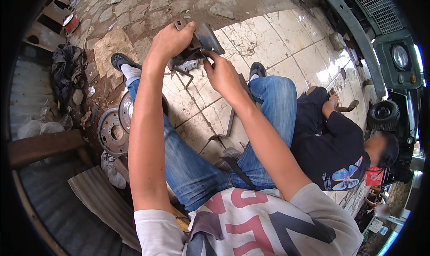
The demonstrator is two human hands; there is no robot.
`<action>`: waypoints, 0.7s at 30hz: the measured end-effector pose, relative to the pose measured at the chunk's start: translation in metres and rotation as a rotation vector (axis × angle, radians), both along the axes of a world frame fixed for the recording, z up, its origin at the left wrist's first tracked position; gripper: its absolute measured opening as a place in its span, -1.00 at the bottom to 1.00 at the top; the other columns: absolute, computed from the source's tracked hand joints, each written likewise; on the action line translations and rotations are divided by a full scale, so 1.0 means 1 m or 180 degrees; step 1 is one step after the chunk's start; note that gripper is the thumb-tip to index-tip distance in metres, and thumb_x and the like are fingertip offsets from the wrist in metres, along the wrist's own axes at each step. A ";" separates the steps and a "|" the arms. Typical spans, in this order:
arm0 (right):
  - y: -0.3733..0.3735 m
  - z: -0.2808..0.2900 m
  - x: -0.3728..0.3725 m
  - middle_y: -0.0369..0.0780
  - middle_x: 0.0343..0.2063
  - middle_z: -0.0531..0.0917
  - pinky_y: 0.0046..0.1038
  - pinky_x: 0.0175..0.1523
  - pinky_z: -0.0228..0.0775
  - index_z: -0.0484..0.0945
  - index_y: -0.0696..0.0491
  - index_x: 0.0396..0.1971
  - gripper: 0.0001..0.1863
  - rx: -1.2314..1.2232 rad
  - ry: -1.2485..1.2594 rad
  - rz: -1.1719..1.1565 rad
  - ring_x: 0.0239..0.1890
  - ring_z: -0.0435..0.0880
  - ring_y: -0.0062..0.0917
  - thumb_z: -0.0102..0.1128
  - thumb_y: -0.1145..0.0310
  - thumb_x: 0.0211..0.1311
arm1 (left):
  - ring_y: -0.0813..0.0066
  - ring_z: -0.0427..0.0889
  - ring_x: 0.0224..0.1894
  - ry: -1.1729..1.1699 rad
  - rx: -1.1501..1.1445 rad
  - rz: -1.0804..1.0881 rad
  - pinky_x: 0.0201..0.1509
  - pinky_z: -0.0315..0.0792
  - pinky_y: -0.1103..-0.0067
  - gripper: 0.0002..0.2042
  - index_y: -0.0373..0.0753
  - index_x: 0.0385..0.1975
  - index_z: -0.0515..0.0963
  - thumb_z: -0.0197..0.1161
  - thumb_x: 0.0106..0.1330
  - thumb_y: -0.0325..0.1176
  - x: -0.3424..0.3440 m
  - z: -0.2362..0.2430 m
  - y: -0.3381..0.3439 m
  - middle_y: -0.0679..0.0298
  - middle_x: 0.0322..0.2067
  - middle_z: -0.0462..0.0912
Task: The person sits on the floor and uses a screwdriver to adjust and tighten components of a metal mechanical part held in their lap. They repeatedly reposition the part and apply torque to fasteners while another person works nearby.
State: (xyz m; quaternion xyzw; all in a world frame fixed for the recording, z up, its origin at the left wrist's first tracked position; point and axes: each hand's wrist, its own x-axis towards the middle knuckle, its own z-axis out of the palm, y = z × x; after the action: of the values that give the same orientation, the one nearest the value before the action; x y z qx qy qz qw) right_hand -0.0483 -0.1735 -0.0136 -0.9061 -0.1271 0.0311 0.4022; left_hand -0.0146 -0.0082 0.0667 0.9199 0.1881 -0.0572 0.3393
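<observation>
My left hand (174,41) is closed over a dark metal bracket (180,24) with holes, held up beyond my knees. A curved dark metal plate (209,37) stands out at the bracket's right side; whether the two are one piece I cannot tell. Coming in from the lower right, my right hand (220,73) has its thumb and forefinger pinched at the bracket's near edge. A thin dark piece shows at those fingertips, too small to name. Just under the bracket is a bent metal rod (190,80) above the tiled floor (179,104).
Left of my legs lie round metal discs with holes (111,129) and a dark cloth (67,70). A wooden bench (47,152) stands farther left. To the right a co-worker in a dark shirt (333,141) sits close by. A green vehicle (394,61) fills the far right.
</observation>
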 end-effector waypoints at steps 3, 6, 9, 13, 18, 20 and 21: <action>0.006 0.001 0.013 0.07 -0.37 0.66 -0.13 -0.15 0.49 0.57 0.04 0.00 -0.68 -0.0041 -0.0131 0.0040 -0.28 0.66 -0.02 0.08 0.34 0.27 | -0.07 0.46 0.18 -0.0090 -0.0219 -0.0003 0.27 0.30 0.32 -0.26 -0.49 0.01 0.51 0.03 0.18 0.20 0.004 -0.003 0.001 -0.27 0.00 0.53; 0.000 0.007 -0.011 0.07 -0.38 0.66 -0.13 -0.15 0.49 0.56 0.03 0.02 -0.67 -0.0062 0.0184 0.0059 -0.28 0.66 -0.02 0.08 0.33 0.27 | -0.06 0.47 0.18 -0.0431 -0.0083 0.0222 0.26 0.30 0.32 -0.26 -0.47 0.03 0.50 0.03 0.18 0.20 0.009 -0.023 0.014 -0.24 0.01 0.53; -0.013 0.008 -0.027 0.07 -0.39 0.67 -0.13 -0.15 0.48 0.56 0.00 0.02 -0.67 -0.0235 0.0617 0.0054 -0.28 0.65 -0.02 0.08 0.33 0.28 | -0.05 0.46 0.19 -0.0184 -0.0147 0.0251 0.27 0.30 0.33 -0.26 -0.45 0.06 0.49 0.04 0.18 0.20 0.007 -0.018 0.018 -0.22 0.03 0.53; -0.005 0.007 -0.011 0.06 -0.41 0.67 -0.13 -0.17 0.48 0.57 0.01 0.02 -0.68 -0.0071 -0.0003 0.0123 -0.31 0.66 -0.03 0.07 0.35 0.28 | -0.04 0.46 0.19 -0.0104 -0.0343 -0.0030 0.28 0.29 0.33 -0.25 -0.47 0.06 0.49 0.04 0.18 0.20 0.004 -0.007 0.020 -0.24 0.03 0.52; 0.013 0.005 0.012 0.05 -0.41 0.67 -0.14 -0.18 0.49 0.56 0.03 0.02 -0.68 -0.0172 -0.0185 0.0150 -0.31 0.67 -0.06 0.08 0.38 0.27 | -0.04 0.46 0.19 -0.0108 -0.0324 -0.0036 0.28 0.29 0.33 -0.22 -0.50 0.07 0.46 0.04 0.18 0.22 0.006 -0.013 0.019 -0.25 0.03 0.52; 0.013 0.002 0.005 0.07 -0.44 0.66 -0.13 -0.19 0.50 0.55 0.00 0.04 -0.67 -0.0213 -0.0143 0.0133 -0.32 0.67 -0.06 0.07 0.37 0.27 | -0.04 0.46 0.19 -0.0164 -0.0316 0.0106 0.28 0.29 0.33 -0.22 -0.50 0.07 0.46 0.04 0.18 0.21 0.008 -0.021 0.025 -0.25 0.03 0.52; 0.010 -0.002 -0.002 0.05 -0.52 0.65 -0.11 -0.27 0.50 0.52 -0.05 0.09 -0.64 -0.0422 -0.0139 0.0218 -0.40 0.68 -0.07 0.06 0.35 0.29 | -0.04 0.46 0.19 -0.0214 -0.0310 0.0186 0.28 0.29 0.33 -0.23 -0.49 0.07 0.46 0.05 0.18 0.21 0.011 -0.026 0.030 -0.25 0.03 0.52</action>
State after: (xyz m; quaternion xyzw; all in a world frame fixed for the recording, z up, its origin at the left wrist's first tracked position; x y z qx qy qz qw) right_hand -0.0508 -0.1637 -0.0154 -0.9264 -0.1644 0.0334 0.3372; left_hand -0.0036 0.0219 0.0403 0.8978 0.2004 -0.0254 0.3914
